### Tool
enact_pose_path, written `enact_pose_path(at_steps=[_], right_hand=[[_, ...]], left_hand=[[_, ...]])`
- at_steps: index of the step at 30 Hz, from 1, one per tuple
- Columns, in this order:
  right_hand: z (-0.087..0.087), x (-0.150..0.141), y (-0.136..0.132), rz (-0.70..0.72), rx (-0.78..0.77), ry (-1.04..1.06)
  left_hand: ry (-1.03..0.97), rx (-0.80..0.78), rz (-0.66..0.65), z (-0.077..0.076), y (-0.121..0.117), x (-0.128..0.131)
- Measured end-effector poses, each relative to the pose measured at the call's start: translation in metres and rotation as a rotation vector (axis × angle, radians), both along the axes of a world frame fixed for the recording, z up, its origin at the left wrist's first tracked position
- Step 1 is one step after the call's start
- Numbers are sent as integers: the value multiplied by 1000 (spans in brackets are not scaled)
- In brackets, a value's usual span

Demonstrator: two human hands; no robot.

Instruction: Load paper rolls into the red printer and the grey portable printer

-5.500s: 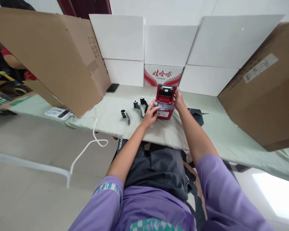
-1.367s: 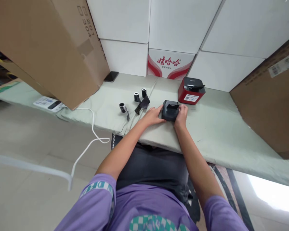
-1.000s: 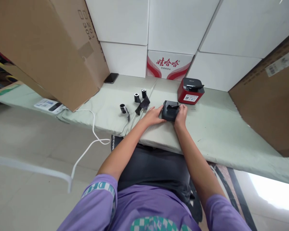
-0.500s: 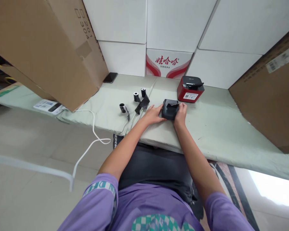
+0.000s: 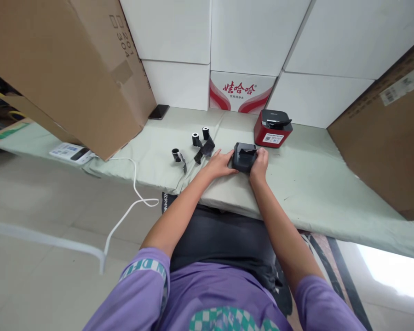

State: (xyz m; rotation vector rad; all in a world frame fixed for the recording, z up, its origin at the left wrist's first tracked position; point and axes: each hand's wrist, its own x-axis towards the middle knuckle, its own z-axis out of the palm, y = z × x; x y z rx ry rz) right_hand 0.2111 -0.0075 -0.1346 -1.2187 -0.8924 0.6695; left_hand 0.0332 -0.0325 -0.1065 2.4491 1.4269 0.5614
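A small black box-shaped printer, with a dark strip sticking out of its top, rests on the cloth between my hands. My left hand presses its left side, thumb and fingers bent around the edge. Around the right side curl the fingers of my right hand, near the strip's end. Three small black rolls lie to the left: one roll with a loose tail, a second roll and a third roll, with dark strips beside them. Behind the printer, to the right, stands a red and black printer with a similar strip.
White cartons are stacked along the back. Large brown cardboard boxes stand at the left and right. A phone lies near the back. At the left edge, a white device has a white cable hanging off the table.
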Motion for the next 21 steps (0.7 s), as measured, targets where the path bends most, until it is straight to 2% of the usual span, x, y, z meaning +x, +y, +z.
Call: enact_pose_path(at_steps=[16,21], right_hand=[[8,-1,-6,5,-2,-30],[5,-4,-5,-40,5,23]], left_hand=[[25,12,4,0,0,0],[-25,-1,26,-8,-1,1]])
